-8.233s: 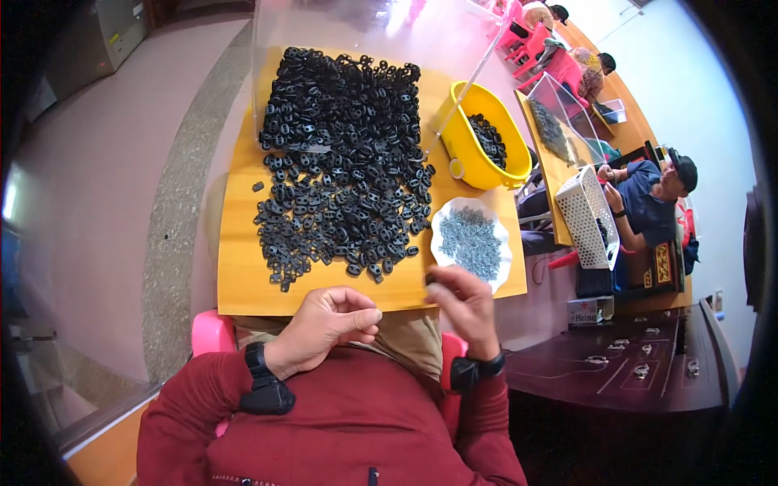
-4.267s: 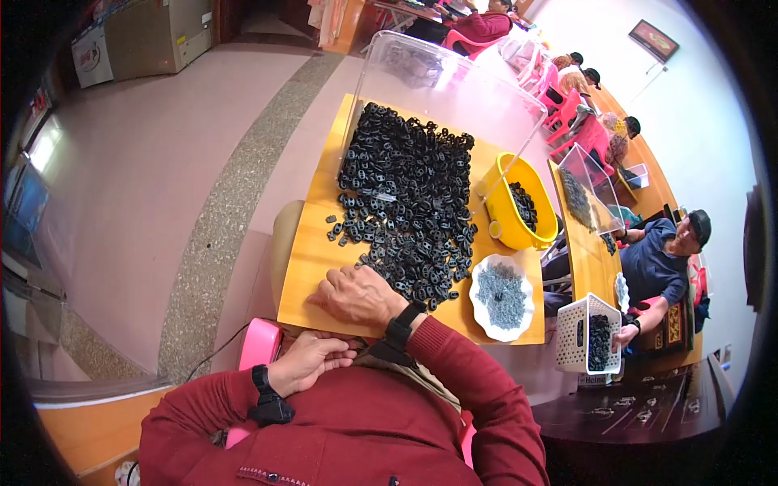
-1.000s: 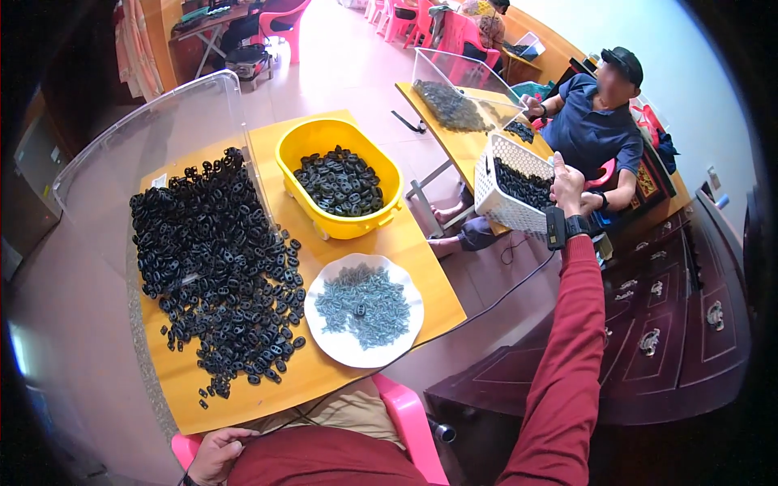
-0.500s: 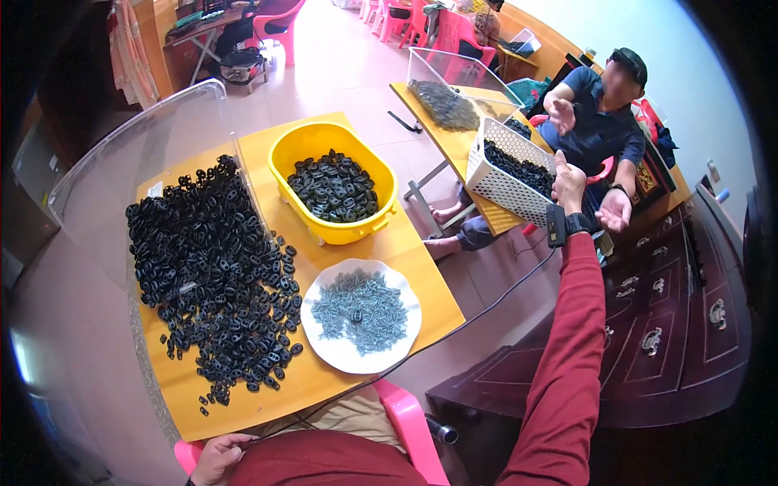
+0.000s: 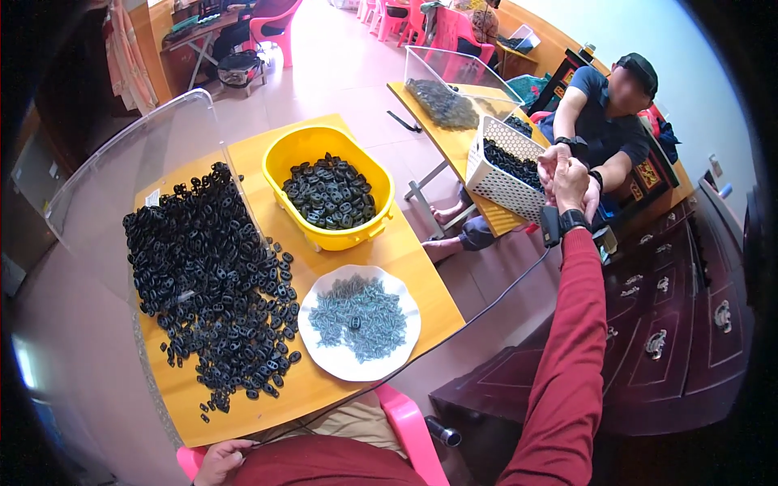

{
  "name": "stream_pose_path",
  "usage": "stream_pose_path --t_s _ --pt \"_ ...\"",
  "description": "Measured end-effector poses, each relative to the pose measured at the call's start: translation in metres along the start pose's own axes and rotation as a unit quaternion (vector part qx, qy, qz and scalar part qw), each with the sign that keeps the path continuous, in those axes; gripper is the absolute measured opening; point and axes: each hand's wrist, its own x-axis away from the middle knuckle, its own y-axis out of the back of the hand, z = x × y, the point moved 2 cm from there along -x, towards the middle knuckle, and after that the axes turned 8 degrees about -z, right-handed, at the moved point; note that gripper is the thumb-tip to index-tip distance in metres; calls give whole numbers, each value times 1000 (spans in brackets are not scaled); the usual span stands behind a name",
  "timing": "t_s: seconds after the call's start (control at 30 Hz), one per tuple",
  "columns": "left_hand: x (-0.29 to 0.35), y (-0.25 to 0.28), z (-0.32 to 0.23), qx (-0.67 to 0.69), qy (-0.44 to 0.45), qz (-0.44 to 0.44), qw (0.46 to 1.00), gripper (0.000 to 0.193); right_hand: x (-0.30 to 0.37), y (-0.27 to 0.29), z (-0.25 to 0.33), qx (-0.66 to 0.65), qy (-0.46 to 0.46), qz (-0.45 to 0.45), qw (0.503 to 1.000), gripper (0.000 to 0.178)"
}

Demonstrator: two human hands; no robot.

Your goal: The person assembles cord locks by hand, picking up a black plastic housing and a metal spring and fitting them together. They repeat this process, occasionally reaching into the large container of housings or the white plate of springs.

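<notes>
My right hand [image 5: 570,185], closed in a fist, is held over a co-worker's cupped hands [image 5: 590,199] beside the white perforated basket [image 5: 504,183]; whatever it holds is hidden. Small black two-hole plastic pieces, like cord-lock parts [image 5: 512,164], fill that basket. My left hand [image 5: 222,462] lies low by my lap at the pink chair's arm, thumb apart from loosely bent fingers, with nothing seen in it. On my table, a white scalloped plate [image 5: 318,356] carries many small metal springs [image 5: 356,312], with one black piece on top.
A heap of black pieces [image 5: 203,259] spills from a tipped clear plastic bin [image 5: 134,162]. Behind the plate stands a yellow tub [image 5: 369,231] of black pieces. Another clear bin [image 5: 454,73] rests on the second table [image 5: 397,91]. A thin cable [image 5: 486,309] runs to my right wrist.
My right hand has left the basket's rim and closed into a fist over the co-worker's hands. Those hands, apart before, have come together beneath mine. My left hand stays nearly still.
</notes>
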Motion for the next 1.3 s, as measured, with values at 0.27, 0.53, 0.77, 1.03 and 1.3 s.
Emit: stream_pose_path --t_s 0.27,0.53,0.77,1.03,1.3 --pt "3 -3 1 -11 -28 0 1000 43 -7 -12 -11 108 41 56 992 41" --pt "-4 -9 -5 6 -35 26 999 44 -34 8 -47 61 71 73 993 35" --pt "8 4 -3 9 -42 82 996 49 9 49 27 217 192 -58 955 39" --pt "-2 15 6 -36 -57 63 996 49 -13 89 9 244 348 -186 886 21" --pt "6 22 19 88 -58 97 990 40 36 50 75 -35 271 -167 947 35"
